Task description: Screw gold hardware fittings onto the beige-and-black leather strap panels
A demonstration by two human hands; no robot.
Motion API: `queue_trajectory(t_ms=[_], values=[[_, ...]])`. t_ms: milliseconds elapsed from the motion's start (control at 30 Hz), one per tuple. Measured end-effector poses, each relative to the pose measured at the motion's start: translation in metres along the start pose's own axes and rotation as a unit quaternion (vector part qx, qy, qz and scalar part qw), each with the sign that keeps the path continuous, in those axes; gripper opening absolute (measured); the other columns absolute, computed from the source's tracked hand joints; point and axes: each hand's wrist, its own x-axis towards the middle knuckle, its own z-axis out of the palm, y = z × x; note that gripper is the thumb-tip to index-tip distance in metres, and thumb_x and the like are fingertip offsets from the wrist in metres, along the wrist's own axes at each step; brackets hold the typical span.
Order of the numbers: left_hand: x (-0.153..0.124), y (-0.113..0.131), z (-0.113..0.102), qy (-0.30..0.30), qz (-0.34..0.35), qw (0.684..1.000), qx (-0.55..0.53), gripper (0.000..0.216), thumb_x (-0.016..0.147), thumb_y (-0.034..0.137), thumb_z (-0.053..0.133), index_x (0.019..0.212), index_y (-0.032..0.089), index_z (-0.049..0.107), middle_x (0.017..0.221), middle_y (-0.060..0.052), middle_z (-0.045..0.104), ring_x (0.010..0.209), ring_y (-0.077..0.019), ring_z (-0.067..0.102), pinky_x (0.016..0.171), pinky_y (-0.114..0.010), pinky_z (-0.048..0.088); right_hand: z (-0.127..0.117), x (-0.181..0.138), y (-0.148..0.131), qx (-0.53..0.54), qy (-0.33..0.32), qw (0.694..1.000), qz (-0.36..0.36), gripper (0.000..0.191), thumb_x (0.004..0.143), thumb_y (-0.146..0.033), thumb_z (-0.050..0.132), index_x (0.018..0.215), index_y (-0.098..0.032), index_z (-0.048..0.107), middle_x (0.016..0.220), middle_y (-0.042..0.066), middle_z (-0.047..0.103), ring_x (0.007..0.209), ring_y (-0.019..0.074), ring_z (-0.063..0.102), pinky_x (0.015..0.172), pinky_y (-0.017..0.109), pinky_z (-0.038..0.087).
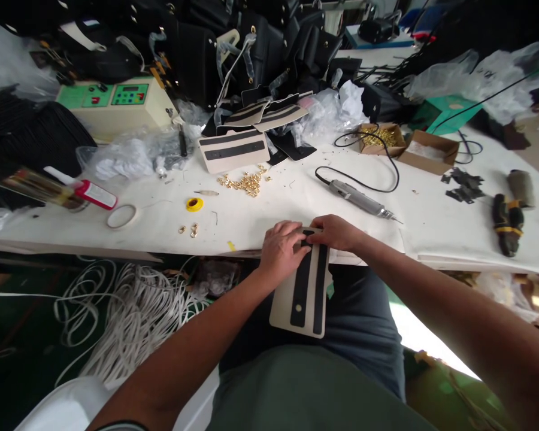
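A beige panel with two black strips is tilted between my lap and the table's front edge. One strip carries a small round gold stud near its lower end. My left hand is closed on the panel's upper left part, thumb on the black strip. At the top right corner, my right hand pinches the panel, its fingertips close to the left thumb. Whatever small part may lie between the fingertips is hidden. Beyond my hands is a pile of small gold fittings, with a similar beige panel behind it.
A grey electric screwdriver with a black cord lies right of centre. Black-and-yellow pliers are at the far right. A yellow tape roll and a red-and-white bottle sit at left. Black bags crowd the back.
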Motion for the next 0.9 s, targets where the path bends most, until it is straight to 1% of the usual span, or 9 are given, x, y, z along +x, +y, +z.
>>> queue_trajectory(t_ms=[100, 267, 333, 400, 500, 567, 700, 800, 900], values=[[-0.002, -0.001, 0.003, 0.007, 0.013, 0.999, -0.039, 0.022, 0.086, 0.021, 0.083, 0.107, 0.025, 0.076, 0.131, -0.005, 0.075, 0.129, -0.0275, 0.064, 0.110, -0.048, 0.052, -0.002, -0.001, -0.001, 0.011, -0.010, 1.000, -0.013, 0.017, 0.083, -0.036, 0.071, 0.086, -0.019, 0.072, 0.068, -0.003, 0.062, 0.068, 0.0158, 0.056, 0.061, 0.028, 0.037], [-0.003, -0.001, 0.006, 0.016, -0.008, 0.998, -0.066, 0.031, 0.086, 0.017, 0.083, 0.114, 0.025, 0.075, 0.128, -0.005, 0.077, 0.125, -0.0267, 0.068, 0.109, -0.047, 0.052, -0.009, -0.003, -0.003, 0.022, -0.025, 0.999, -0.032, 0.014, 0.087, -0.031, 0.068, 0.081, -0.019, 0.071, 0.069, -0.002, 0.063, 0.069, 0.0164, 0.058, 0.061, 0.028, 0.038], [-0.003, -0.002, 0.007, 0.020, -0.004, 0.997, -0.069, 0.032, 0.085, 0.017, 0.085, 0.115, 0.025, 0.076, 0.126, -0.005, 0.078, 0.124, -0.0269, 0.068, 0.109, -0.048, 0.052, -0.010, -0.004, -0.002, 0.029, -0.024, 0.999, -0.039, 0.013, 0.089, -0.029, 0.066, 0.084, -0.019, 0.073, 0.072, -0.001, 0.066, 0.072, 0.0172, 0.061, 0.063, 0.028, 0.040], [-0.003, -0.003, 0.007, 0.024, 0.000, 0.997, -0.072, 0.032, 0.085, 0.017, 0.085, 0.114, 0.025, 0.077, 0.124, -0.005, 0.079, 0.124, -0.0271, 0.069, 0.110, -0.048, 0.053, -0.009, -0.004, 0.000, 0.040, -0.010, 0.998, -0.043, 0.014, 0.089, -0.029, 0.067, 0.094, -0.019, 0.077, 0.080, 0.001, 0.071, 0.077, 0.0182, 0.064, 0.067, 0.028, 0.043], [-0.002, -0.005, 0.006, 0.026, 0.011, 0.997, -0.070, 0.028, 0.086, 0.018, 0.084, 0.112, 0.026, 0.078, 0.124, -0.005, 0.079, 0.124, -0.0275, 0.069, 0.110, -0.049, 0.053, 0.000, -0.004, 0.005, 0.058, 0.047, 0.997, -0.033, 0.028, 0.086, -0.028, 0.073, 0.112, -0.018, 0.075, 0.099, 0.005, 0.075, 0.088, 0.0205, 0.068, 0.077, 0.029, 0.048], [-0.002, -0.007, 0.004, 0.020, 0.027, 0.998, -0.059, 0.026, 0.088, 0.020, 0.082, 0.112, 0.026, 0.078, 0.125, -0.004, 0.079, 0.123, -0.0278, 0.069, 0.109, -0.050, 0.054, 0.007, -0.006, 0.005, 0.066, 0.094, 0.993, -0.024, 0.034, 0.084, -0.026, 0.077, 0.116, -0.017, 0.073, 0.106, 0.007, 0.075, 0.094, 0.0214, 0.069, 0.082, 0.030, 0.050], [0.002, -0.013, 0.000, -0.004, 0.052, 0.999, -0.002, 0.022, 0.094, 0.023, 0.075, 0.115, 0.027, 0.078, 0.129, -0.005, 0.078, 0.125, -0.0299, 0.068, 0.105, -0.052, 0.055, 0.018, -0.017, 0.002, 0.064, 0.182, 0.981, -0.023, 0.028, 0.083, -0.023, 0.079, 0.110, -0.019, 0.072, 0.110, 0.007, 0.074, 0.099, 0.0207, 0.070, 0.086, 0.030, 0.053], [0.006, -0.016, -0.002, -0.012, 0.072, 0.997, 0.021, 0.020, 0.095, 0.027, 0.073, 0.115, 0.027, 0.077, 0.129, -0.005, 0.078, 0.125, -0.0314, 0.067, 0.102, -0.052, 0.055, 0.021, -0.033, 0.005, 0.054, 0.252, 0.966, -0.026, 0.026, 0.086, -0.025, 0.076, 0.111, -0.022, 0.071, 0.117, 0.007, 0.071, 0.102, 0.0212, 0.069, 0.089, 0.032, 0.054], [0.008, -0.015, -0.004, -0.012, 0.077, 0.996, 0.033, 0.019, 0.096, 0.030, 0.071, 0.113, 0.029, 0.077, 0.127, -0.004, 0.078, 0.124, -0.0319, 0.068, 0.100, -0.052, 0.054, 0.014, -0.054, 0.026, 0.104, 0.318, 0.942, -0.041, 0.017, 0.090, -0.033, 0.072, 0.105, -0.024, 0.073, 0.106, 0.005, 0.073, 0.094, 0.0199, 0.070, 0.084, 0.031, 0.055]])
